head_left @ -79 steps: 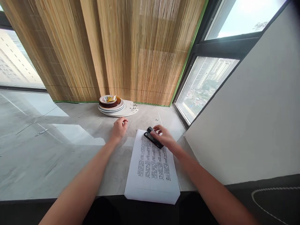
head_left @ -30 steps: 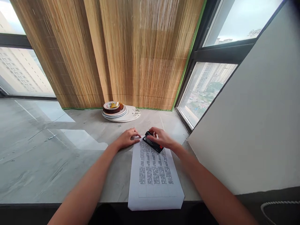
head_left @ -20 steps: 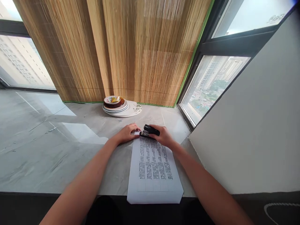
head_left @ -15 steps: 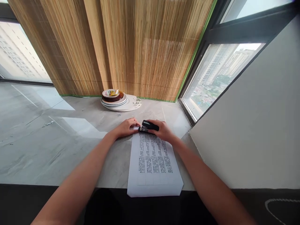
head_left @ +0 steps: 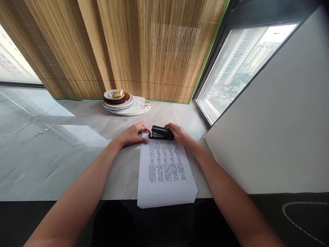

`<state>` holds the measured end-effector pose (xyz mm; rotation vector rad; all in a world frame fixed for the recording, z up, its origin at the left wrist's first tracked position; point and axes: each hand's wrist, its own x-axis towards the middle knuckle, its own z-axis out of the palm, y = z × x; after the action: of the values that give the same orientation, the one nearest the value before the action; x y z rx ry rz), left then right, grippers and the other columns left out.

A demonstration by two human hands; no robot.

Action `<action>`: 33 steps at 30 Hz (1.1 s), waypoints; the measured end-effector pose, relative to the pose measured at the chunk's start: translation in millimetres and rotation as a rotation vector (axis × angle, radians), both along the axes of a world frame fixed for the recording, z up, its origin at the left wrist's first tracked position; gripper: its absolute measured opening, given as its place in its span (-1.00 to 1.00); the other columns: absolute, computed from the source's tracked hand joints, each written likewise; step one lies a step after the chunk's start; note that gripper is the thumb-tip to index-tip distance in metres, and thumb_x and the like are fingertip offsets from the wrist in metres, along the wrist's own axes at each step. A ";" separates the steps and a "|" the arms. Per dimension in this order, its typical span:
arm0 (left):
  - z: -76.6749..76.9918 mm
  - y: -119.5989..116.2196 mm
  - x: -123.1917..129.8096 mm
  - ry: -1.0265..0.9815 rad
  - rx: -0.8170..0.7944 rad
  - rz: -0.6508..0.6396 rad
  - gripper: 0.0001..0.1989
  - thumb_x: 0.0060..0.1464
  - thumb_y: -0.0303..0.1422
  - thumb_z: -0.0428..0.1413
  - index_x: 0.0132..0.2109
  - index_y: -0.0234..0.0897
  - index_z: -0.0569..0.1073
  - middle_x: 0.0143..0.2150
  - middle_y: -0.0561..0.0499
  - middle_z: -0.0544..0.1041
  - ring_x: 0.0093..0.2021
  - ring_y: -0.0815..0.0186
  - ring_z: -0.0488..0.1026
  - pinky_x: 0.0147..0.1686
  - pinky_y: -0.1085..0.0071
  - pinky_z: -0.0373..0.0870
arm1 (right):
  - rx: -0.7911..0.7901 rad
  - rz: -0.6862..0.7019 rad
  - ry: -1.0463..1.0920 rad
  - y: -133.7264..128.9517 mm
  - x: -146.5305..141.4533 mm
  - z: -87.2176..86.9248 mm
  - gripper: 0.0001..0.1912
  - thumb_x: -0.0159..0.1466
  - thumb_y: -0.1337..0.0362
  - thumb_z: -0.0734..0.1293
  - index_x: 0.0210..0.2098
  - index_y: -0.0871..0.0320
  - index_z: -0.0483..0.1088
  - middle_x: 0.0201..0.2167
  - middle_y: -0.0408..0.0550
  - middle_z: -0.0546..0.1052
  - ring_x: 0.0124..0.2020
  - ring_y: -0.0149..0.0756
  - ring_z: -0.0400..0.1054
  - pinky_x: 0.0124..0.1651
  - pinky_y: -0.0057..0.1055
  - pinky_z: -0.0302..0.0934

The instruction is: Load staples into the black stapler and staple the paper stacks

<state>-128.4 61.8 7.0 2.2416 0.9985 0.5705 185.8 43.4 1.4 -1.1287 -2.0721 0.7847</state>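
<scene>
Stapler (head_left: 160,130), black, glossy on top, one; long rounded upper arm raised at a slight angle over a slimmer black base, a strip of silvery metal showing in the gap between. Lies crosswise on the far end of the printed paper (head_left: 164,192), front end towards the left hand (head_left: 133,133), rear end towards the right hand (head_left: 180,136).

Paper, white, dark text in several blocks, faint ruled lines below them; lies lengthwise on the grey marbled ledge (head_left: 66,164), near end jutting past the ledge's edge.

Right hand: forearm reaching in diagonally from the lower right, wrist low, fingers closed lightly about the stapler's rear end; thumb placement hard to make out.

Left hand: forearm slanting in from the lower left, palm down, fingers bent, thumb and forefinger parted at the paper's far left corner, tips just beside the stapler's front; nothing enclosed in the grip.

Stacked plates (head_left: 118,104), beyond the hands, before a bamboo blind (head_left: 128,44)
</scene>
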 end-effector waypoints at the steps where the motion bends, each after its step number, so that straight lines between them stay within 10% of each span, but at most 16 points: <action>1: -0.2 0.2 -0.1 0.003 0.002 0.003 -0.45 -0.04 -0.01 0.45 0.04 -0.18 0.63 -0.02 -0.04 0.51 -0.12 0.19 0.46 -0.10 0.28 0.40 | 0.000 0.007 0.003 -0.9 0.2 -1.0 -0.60 0.46 0.28 0.08 0.05 0.02 0.50 -0.07 -0.02 0.61 0.00 -0.12 0.43 0.11 -0.13 0.30; 13: 1.1 2.2 -0.4 -0.009 0.039 -0.001 -0.40 -0.07 0.00 0.46 0.06 -0.17 0.61 -0.03 -0.05 0.53 -0.06 0.12 0.48 -0.02 0.23 0.41 | 0.124 0.031 0.064 -9.5 -13.4 5.0 -0.61 0.25 0.16 0.50 0.07 0.03 0.57 -0.06 -0.06 0.68 -0.05 -0.16 0.54 0.05 -0.22 0.38; 17: 4.7 0.7 4.2 -0.322 0.048 0.111 -0.25 -0.02 0.22 0.35 0.13 -0.23 0.56 0.06 -0.14 0.52 -0.05 0.13 0.46 -0.04 0.26 0.43 | 0.242 -0.080 0.122 -14.3 -19.7 4.8 -0.71 0.25 0.25 0.51 -0.03 0.05 0.61 -0.21 -0.14 0.69 -0.23 -0.25 0.56 -0.08 -0.27 0.44; 22: 4.8 0.1 18.2 -0.889 -0.355 0.238 -0.32 0.28 0.26 0.06 0.12 -0.29 0.49 0.25 -0.29 0.48 0.12 0.05 0.53 0.04 0.19 0.53 | 0.665 -0.105 0.079 -17.1 -23.4 7.7 -0.65 0.41 0.40 0.35 0.10 -0.09 0.57 0.01 -0.15 0.68 0.03 -0.20 0.51 0.11 -0.14 0.43; 27: 2.7 -1.3 20.3 -0.935 -0.844 0.226 -0.53 0.50 -0.10 -0.04 0.16 -0.42 0.51 0.14 -0.36 0.59 0.14 0.02 0.59 0.06 0.13 0.61 | 0.853 -0.054 -0.165 -20.1 -23.4 11.1 -0.46 0.41 0.50 0.34 0.20 -0.25 0.50 0.08 -0.28 0.66 0.07 -0.19 0.45 0.19 -0.09 0.35; 33: 3.9 -3.0 17.8 -0.982 -1.025 0.266 -0.65 0.50 -0.43 -0.09 0.09 -0.49 0.57 -0.01 -0.31 0.66 -0.03 0.18 0.67 -0.08 0.35 0.67 | 0.937 -0.046 -0.244 -24.2 -27.1 11.9 -0.56 0.44 0.46 0.36 0.13 -0.22 0.53 0.05 -0.33 0.66 0.03 -0.24 0.42 0.19 -0.15 0.29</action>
<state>-110.6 58.8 10.9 0.7575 0.7584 0.8736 158.6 19.2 13.3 -0.7309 -2.1858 -0.3771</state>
